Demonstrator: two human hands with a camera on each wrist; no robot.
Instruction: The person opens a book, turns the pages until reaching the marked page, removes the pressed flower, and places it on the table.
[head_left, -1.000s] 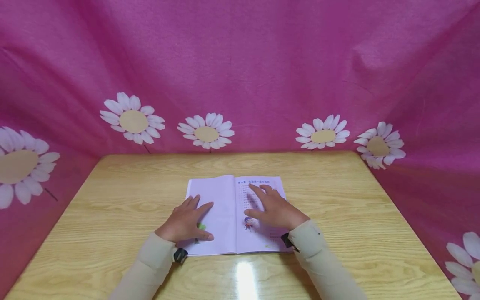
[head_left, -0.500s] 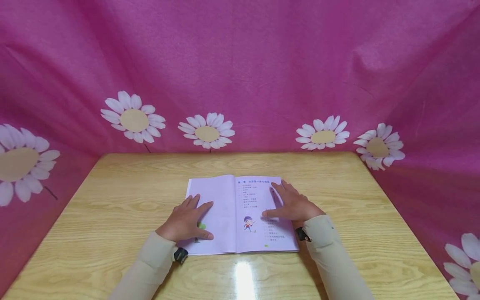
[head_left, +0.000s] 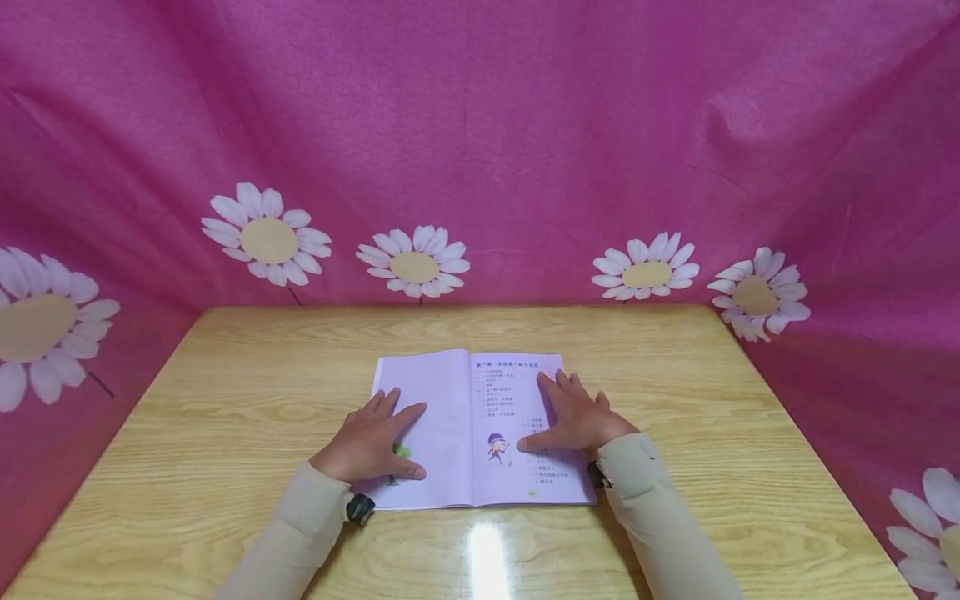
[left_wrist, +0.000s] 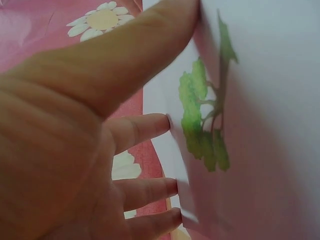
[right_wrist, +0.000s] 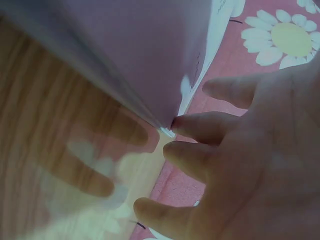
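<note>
An open book (head_left: pixel 442 425) lies flat on the wooden table in the head view. Its left page bears a green tree drawing (left_wrist: pixel 205 120); the right page has printed lines and a small cartoon figure (head_left: pixel 497 448) in a purple hat. My left hand (head_left: pixel 371 442) rests on the left page, fingers spread, with thumb and fingertips touching the paper. My right hand (head_left: pixel 576 417) lies over the outer part of the right page, fingers spread. In the right wrist view, my right fingertips are at the book's far corner, some of them past its edge.
The wooden table (head_left: pixel 247 375) extends around the book on all sides. A pink cloth (head_left: pixel 525 150) printed with large white daisies hangs behind and along both sides. A bright light reflection lies on the tabletop in front of the book.
My right hand has moved right, from over the middle of the right page to its outer edge, uncovering the cartoon figure and text. My left hand has stayed in place.
</note>
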